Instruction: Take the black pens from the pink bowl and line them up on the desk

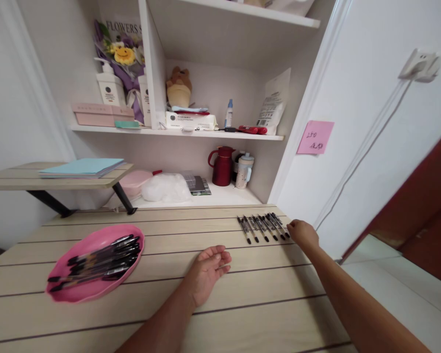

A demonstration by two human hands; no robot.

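Several black-capped pens (262, 228) lie side by side in a slanted row at the right of the wooden table. At the right end of that row is my right hand (303, 234), its fingers closed and their tips close to the last pen. Whether anything sits between those fingertips is hidden. My left hand (207, 272) rests over the middle of the table, palm turned sideways, fingers loosely curled and apart, with nothing in it. A pink dish (91, 239) on the left holds a pile of more black pens (99, 262).
The slatted table (161, 318) backs onto a white shelf unit (220, 136). A small raised stand (7, 182) carries blue paper (83, 167) at the left. A red jug (222, 166), a cup (244, 170) and a plastic bag (166, 188) stand behind the table.
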